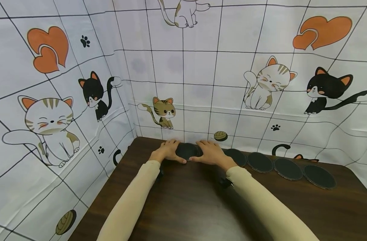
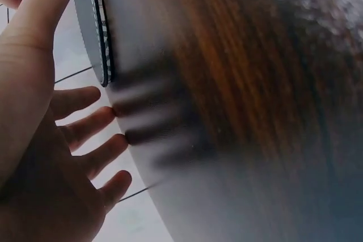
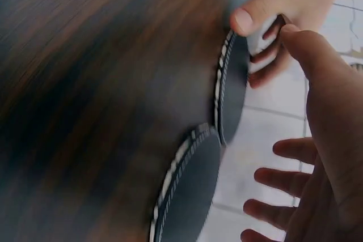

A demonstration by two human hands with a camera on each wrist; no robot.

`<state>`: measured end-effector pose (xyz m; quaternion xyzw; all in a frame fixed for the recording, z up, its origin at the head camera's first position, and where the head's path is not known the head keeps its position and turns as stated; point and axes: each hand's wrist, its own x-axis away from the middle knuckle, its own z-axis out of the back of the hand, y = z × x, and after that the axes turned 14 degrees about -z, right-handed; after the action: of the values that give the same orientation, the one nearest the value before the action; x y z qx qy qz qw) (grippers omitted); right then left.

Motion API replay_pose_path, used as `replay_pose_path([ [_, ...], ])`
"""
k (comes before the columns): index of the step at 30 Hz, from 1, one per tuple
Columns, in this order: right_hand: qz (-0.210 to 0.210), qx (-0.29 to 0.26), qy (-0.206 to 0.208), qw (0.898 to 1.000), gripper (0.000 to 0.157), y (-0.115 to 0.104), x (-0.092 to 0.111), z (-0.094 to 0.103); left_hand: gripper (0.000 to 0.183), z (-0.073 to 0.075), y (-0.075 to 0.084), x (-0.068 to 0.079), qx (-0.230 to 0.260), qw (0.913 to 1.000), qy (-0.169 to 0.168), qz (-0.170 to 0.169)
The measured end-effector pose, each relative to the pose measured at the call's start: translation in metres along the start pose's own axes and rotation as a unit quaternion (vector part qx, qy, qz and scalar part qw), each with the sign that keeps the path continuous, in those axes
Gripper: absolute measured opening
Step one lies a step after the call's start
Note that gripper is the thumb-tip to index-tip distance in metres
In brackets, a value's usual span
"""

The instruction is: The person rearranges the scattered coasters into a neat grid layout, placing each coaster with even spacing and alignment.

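Observation:
A flat round black disc with a patterned rim (image 1: 186, 151) lies at the back of the brown table, between the two hands. My left hand (image 1: 169, 150) is at its left side, thumb toward the near edge. In the right wrist view that thumb (image 3: 245, 20) touches the disc's rim. The left fingers (image 2: 93, 120) are spread by the table's far edge. My right hand (image 1: 211, 153) is at the disc's right side, its thumb near the left thumb. Its other fingers (image 3: 278, 182) are spread and relaxed. Another disc (image 3: 193, 191) lies beside the first, partly hidden by the right hand in the head view.
Several matching black discs (image 1: 288, 169) lie in a row along the back of the table (image 1: 183, 207), right of the hands. A white sheet (image 1: 198, 70) with a grid, cats and hearts hangs behind and to the left.

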<state>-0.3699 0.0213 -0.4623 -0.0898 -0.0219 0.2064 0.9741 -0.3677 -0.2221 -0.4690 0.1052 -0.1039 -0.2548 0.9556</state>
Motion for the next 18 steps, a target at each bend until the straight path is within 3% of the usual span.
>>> replay_pose_path([
  [9, -0.038, 0.066, -0.010, 0.997, 0.108, -0.019, -0.016, -0.017, 0.104, -0.004, 0.001, -0.004, -0.017, 0.9998, 0.011, -0.004],
  [18, -0.057, 0.051, -0.011, 0.997, 0.098, -0.020, -0.020, -0.020, 0.100, -0.005, -0.003, -0.001, 0.001, 0.9997, 0.023, 0.004],
])
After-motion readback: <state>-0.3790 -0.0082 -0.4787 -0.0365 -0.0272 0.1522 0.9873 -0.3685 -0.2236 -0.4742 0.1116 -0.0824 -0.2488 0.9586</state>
